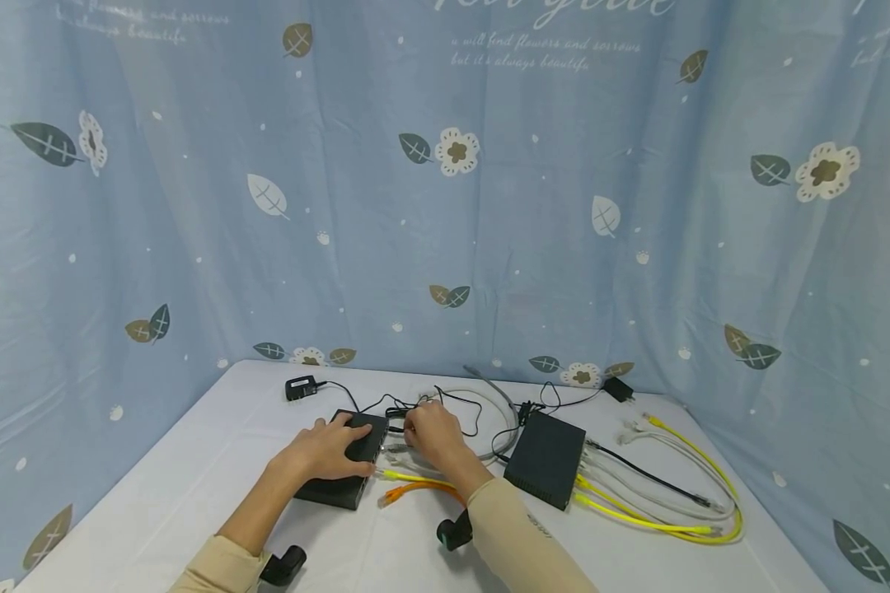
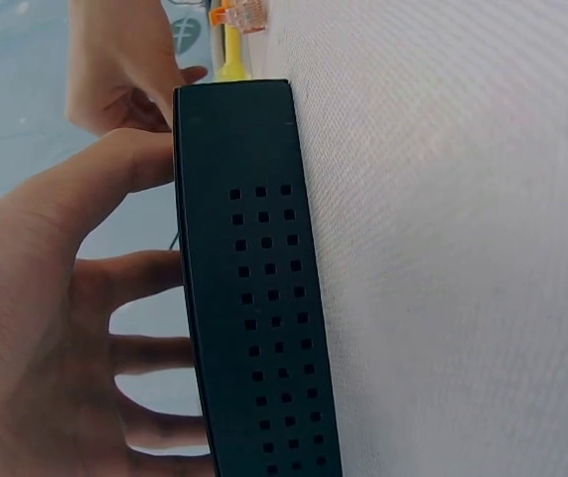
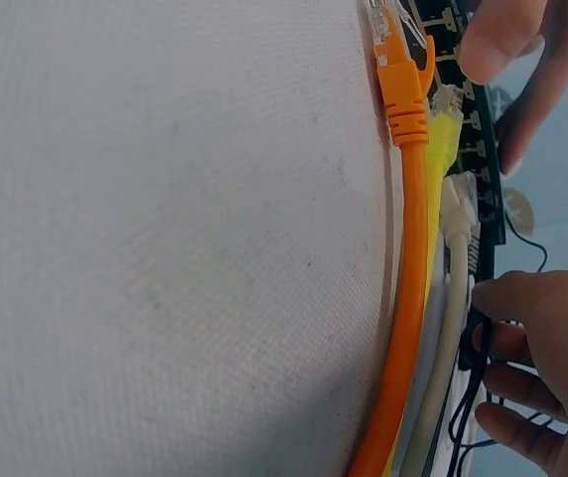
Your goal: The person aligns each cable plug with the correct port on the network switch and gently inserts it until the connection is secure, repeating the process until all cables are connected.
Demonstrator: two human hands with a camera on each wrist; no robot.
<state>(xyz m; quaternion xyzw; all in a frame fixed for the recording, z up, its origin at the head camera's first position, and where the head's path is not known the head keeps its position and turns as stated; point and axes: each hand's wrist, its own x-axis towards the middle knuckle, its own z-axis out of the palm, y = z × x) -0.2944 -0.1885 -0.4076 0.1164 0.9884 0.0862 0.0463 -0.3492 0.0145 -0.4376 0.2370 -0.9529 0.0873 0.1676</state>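
Observation:
My left hand [image 1: 326, 451] rests with spread fingers on top of a black network switch [image 1: 332, 492] on the left of the table. In the left wrist view, the fingers touch the top face of its case, whose side has rows of square holes. Just right of the switch, my right hand [image 1: 432, 430] pinches a black power cable [image 3: 478, 368] near its plug, beside the row of ports. The fingertips partly hide the plug. Orange [image 3: 403, 99], yellow [image 3: 443, 139] and beige [image 3: 455, 224] network cables lie with their connectors close to the ports.
A second black switch [image 1: 546, 459] stands to the right, with yellow cables [image 1: 638, 519], white cables and a black cable [image 1: 648, 472] at its right side. Power adapters lie at the back left [image 1: 301, 387] and back right [image 1: 618, 389]. A patterned blue curtain [image 1: 371, 247] hangs behind.

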